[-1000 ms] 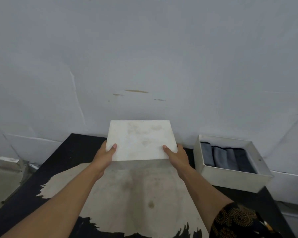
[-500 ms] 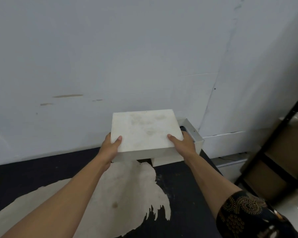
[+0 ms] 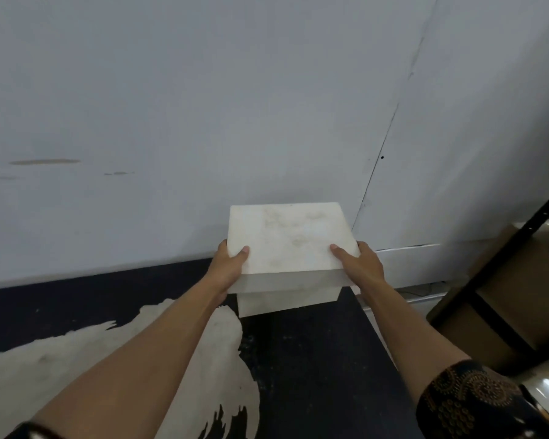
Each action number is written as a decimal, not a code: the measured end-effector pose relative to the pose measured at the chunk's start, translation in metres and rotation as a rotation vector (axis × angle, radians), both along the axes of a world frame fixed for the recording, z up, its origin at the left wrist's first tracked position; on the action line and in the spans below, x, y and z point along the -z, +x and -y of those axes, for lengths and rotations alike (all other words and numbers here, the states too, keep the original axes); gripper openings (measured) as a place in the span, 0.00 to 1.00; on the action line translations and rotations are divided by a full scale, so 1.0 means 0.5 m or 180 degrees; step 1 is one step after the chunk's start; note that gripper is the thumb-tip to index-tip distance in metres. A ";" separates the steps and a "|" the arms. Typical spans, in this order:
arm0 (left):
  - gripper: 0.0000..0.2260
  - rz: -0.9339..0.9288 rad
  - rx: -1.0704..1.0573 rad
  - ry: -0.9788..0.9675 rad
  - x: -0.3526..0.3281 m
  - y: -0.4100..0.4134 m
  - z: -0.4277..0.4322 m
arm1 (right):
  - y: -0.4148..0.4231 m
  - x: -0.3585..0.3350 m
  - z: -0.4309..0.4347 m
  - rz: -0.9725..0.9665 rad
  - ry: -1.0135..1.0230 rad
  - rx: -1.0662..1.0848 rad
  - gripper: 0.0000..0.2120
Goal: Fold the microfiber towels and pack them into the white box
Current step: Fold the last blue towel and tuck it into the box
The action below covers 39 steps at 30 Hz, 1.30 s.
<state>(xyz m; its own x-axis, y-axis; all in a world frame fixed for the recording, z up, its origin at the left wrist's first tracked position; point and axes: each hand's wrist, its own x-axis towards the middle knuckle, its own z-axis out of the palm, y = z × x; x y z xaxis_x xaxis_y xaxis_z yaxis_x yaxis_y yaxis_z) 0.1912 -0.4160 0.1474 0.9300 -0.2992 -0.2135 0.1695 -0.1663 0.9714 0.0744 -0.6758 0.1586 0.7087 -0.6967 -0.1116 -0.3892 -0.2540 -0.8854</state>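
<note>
A person lowers a stained white lid (image 3: pixel 290 239) over the white box (image 3: pixel 287 301) at the far right corner of a black table (image 3: pixel 314 359). The left hand (image 3: pixel 230 269) and right hand (image 3: pixel 360 267) each clamp one near corner of the lid, thumbs pressed flat on top and fingers wrapped out of sight down the sides. Only the front wall of the box shows beneath the lid's near edge, and the microfiber towels are hidden, so how fully they are packed cannot be told. The step in hand looks like the closing one, with the lid over the base but apparently not yet seated; whether the two touch is unclear. The next move would call for squaring the lid's four edges with the rim below and pressing down evenly, since the lid sits wider and slightly askew over the base. Room is tight on two sides: the box stands close to the grey wall (image 3: pixel 203 122) behind and near the table's right edge, past which a black shelf rack (image 3: pixel 476 275) holds cardboard boxes (image 3: pixel 520 280). Open table lies to the left and toward the person, across a worn pale patch (image 3: pixel 171 359).
</note>
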 end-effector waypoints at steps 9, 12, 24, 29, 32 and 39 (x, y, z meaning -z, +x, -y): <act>0.23 -0.0499 -0.0372 0.0190 0.080 0.053 0.059 | 0.110 0.080 0.086 -0.0378 0.0094 -0.0468 0.33; 0.21 -0.0493 -0.0447 0.0178 0.089 0.072 0.070 | 0.126 0.095 0.098 -0.0459 0.0056 -0.0519 0.34; 0.20 -0.0422 -0.0582 0.0284 0.095 0.087 0.089 | 0.156 0.109 0.124 -0.0210 -0.0146 -0.0606 0.25; 0.16 -0.0106 -0.0595 0.0398 0.069 0.099 0.094 | 0.165 0.108 0.126 -0.0050 -0.0181 -0.0504 0.22; 0.18 -0.0073 -0.0648 0.0441 0.075 0.097 0.096 | 0.162 0.114 0.124 -0.0051 -0.0152 -0.0541 0.22; 0.20 -0.0182 -0.0680 0.0548 0.103 0.076 0.092 | 0.144 0.132 0.115 -0.0004 -0.0185 -0.0465 0.21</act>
<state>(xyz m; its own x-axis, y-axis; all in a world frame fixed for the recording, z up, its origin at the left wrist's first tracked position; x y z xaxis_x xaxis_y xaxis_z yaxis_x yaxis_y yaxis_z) 0.2291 -0.4618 0.0960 0.9531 -0.0524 -0.2982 0.2722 -0.2828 0.9197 0.1463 -0.7335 0.0923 0.8027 -0.5916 -0.0751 -0.3456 -0.3589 -0.8670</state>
